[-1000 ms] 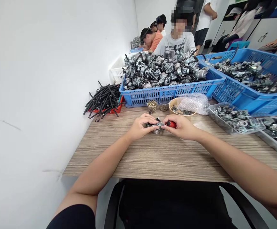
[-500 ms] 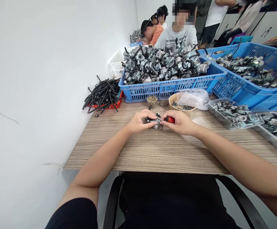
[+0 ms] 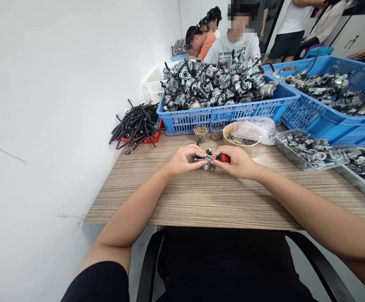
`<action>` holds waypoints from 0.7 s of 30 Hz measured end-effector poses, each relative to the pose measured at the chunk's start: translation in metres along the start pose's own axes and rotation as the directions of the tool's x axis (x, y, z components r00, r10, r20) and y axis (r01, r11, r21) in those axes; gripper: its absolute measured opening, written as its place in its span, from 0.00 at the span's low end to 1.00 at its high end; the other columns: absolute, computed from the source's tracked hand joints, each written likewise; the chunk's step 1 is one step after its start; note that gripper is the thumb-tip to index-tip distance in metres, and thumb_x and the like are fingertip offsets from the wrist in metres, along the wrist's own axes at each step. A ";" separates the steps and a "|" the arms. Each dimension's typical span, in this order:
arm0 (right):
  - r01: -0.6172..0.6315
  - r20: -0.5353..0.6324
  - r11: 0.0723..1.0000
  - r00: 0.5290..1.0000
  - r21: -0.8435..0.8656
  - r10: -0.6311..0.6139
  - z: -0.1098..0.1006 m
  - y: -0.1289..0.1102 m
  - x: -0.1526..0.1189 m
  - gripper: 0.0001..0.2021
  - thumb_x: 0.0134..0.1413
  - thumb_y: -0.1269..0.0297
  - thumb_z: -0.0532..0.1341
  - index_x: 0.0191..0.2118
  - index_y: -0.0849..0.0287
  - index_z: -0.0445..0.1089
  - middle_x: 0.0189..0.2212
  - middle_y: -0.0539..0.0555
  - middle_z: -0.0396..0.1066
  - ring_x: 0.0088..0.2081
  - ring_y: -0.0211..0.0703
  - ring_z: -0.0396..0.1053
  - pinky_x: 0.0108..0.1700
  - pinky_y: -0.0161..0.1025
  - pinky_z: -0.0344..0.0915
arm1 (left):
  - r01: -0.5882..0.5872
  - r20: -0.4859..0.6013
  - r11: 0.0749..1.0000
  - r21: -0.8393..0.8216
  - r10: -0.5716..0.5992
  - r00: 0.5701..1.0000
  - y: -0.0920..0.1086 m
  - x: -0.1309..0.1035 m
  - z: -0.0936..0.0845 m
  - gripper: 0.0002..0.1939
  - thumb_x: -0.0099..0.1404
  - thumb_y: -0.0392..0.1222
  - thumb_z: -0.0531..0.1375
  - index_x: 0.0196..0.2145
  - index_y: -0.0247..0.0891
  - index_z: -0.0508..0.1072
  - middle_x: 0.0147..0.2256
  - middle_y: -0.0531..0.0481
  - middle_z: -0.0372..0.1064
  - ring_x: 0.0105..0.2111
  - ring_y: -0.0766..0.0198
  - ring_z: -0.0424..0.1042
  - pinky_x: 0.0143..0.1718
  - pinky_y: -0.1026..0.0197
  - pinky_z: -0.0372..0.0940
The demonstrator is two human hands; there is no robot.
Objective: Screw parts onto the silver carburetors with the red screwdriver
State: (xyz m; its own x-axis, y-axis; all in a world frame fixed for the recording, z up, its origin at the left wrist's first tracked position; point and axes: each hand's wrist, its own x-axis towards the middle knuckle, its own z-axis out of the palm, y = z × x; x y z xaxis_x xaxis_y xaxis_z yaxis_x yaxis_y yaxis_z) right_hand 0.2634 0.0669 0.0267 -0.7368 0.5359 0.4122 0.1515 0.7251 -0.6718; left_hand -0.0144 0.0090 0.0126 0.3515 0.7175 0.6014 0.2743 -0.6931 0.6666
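Near the middle of the table, a small metal carburetor [image 3: 206,166] with a short black hose sits between my two hands. My left hand [image 3: 182,160] is closed on its left side, thumb in front and fingers behind. From the right, my right hand [image 3: 236,162] pinches at a small flat metal piece on the carburetor's top with thumb and forefinger. That same hand has a screwdriver [image 3: 224,158] tucked in it; only the red and black handle shows, and its shaft is hidden. My fingers cover much of the carburetor.
Behind my hands stand a cup of brass-coloured screws [image 3: 200,132], another small cup [image 3: 216,133] and a round bowl [image 3: 243,147] with bubble wrap. A blue crate [image 3: 189,121] holds piled carburetors. Black hoses [image 3: 136,123] lie left; clear trays [image 3: 308,167] of metal parts stand right. Co-workers sit beyond.
Both hands stay almost where they were on the carburetor, with barely any finger movement. In the background, a standing person has shifted.
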 end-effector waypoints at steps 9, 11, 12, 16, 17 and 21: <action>0.008 -0.008 1.000 1.000 -0.023 -0.008 0.000 -0.001 0.000 0.15 0.73 0.48 0.70 0.42 0.54 0.80 0.31 0.50 0.75 0.30 0.40 0.65 0.35 0.41 0.60 | -0.011 0.005 1.000 0.002 0.011 1.000 0.001 0.001 -0.002 0.10 0.70 0.45 0.79 0.45 0.40 0.89 0.47 0.37 0.90 0.50 0.49 0.89 0.57 0.45 0.81; 0.012 -0.008 1.000 1.000 -0.024 -0.012 0.000 -0.001 0.000 0.14 0.73 0.48 0.70 0.42 0.54 0.80 0.31 0.50 0.74 0.30 0.40 0.65 0.35 0.41 0.60 | -0.018 0.002 1.000 0.001 0.018 1.000 0.002 0.002 -0.002 0.10 0.70 0.45 0.79 0.45 0.41 0.90 0.46 0.38 0.90 0.49 0.49 0.89 0.57 0.44 0.81; 0.013 -0.010 1.000 1.000 -0.024 -0.014 0.001 0.000 0.000 0.14 0.73 0.49 0.69 0.42 0.54 0.80 0.31 0.50 0.74 0.30 0.40 0.65 0.35 0.41 0.60 | -0.021 0.000 1.000 0.001 0.021 1.000 0.002 0.002 -0.002 0.09 0.70 0.45 0.79 0.45 0.41 0.90 0.46 0.38 0.90 0.49 0.49 0.89 0.58 0.43 0.80; 0.013 -0.012 1.000 1.000 -0.026 -0.013 0.001 0.001 -0.001 0.13 0.73 0.50 0.70 0.42 0.55 0.79 0.31 0.49 0.74 0.30 0.39 0.65 0.35 0.41 0.60 | -0.023 -0.004 1.000 -0.002 0.023 1.000 0.002 0.002 -0.002 0.09 0.71 0.46 0.79 0.46 0.42 0.91 0.47 0.37 0.91 0.50 0.48 0.89 0.59 0.41 0.80; 0.012 -0.011 1.000 1.000 -0.027 -0.012 0.001 0.001 -0.001 0.13 0.73 0.50 0.70 0.41 0.55 0.79 0.31 0.49 0.74 0.30 0.39 0.65 0.35 0.41 0.60 | -0.022 -0.005 1.000 -0.003 0.022 1.000 0.001 0.002 -0.002 0.10 0.70 0.47 0.80 0.46 0.43 0.92 0.47 0.38 0.91 0.50 0.48 0.89 0.59 0.41 0.80; 0.012 -0.003 1.000 1.000 -0.026 -0.013 0.000 0.001 -0.001 0.14 0.73 0.49 0.70 0.41 0.55 0.79 0.31 0.49 0.74 0.30 0.39 0.65 0.35 0.41 0.60 | -0.030 -0.008 0.999 -0.011 0.030 1.000 -0.001 0.002 -0.002 0.10 0.70 0.49 0.80 0.45 0.45 0.93 0.45 0.39 0.91 0.49 0.47 0.90 0.59 0.40 0.81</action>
State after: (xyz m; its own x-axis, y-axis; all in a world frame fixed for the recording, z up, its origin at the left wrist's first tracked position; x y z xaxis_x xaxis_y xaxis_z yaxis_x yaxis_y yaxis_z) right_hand 0.2638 0.0671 0.0258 -0.7368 0.5280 0.4224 0.1590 0.7425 -0.6507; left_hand -0.0155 0.0113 0.0143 0.3525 0.6971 0.6243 0.2537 -0.7133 0.6533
